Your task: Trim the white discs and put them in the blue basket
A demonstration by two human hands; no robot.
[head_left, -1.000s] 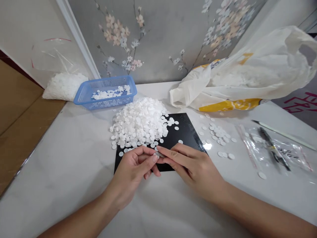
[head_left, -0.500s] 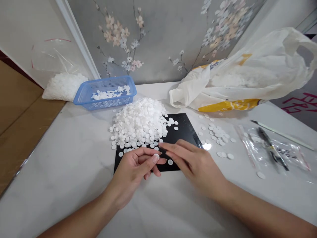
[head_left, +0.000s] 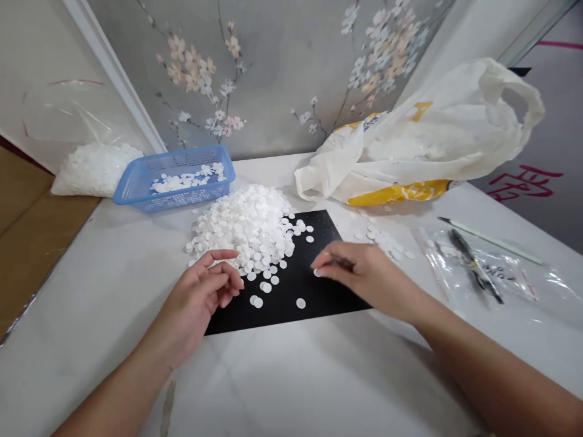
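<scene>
A large heap of small white discs [head_left: 250,224] lies over the left part of a black sheet [head_left: 328,285]. At the heap's lower left edge is my left hand [head_left: 204,291], its fingers curved and apart, with no disc visible in it. My right hand [head_left: 368,273] is over the right side of the sheet, thumb and fingertips pinching a white disc [head_left: 317,273]. One loose disc [head_left: 301,303] rests on the sheet between the hands. Several others lie near the left fingertips.
Behind the heap stands a blue basket [head_left: 182,195] holding discs, beside a clear bag of white pieces [head_left: 95,170]. A white and yellow plastic bag [head_left: 410,158] lies at the back right. Clear packets with a black pen [head_left: 476,267] and more discs [head_left: 387,244] are at right.
My hands have moved apart, left hand leftward and right hand rightward. The disc at my left thumb is gone from there; a disc now shows in my right fingertips. The view has shifted.
</scene>
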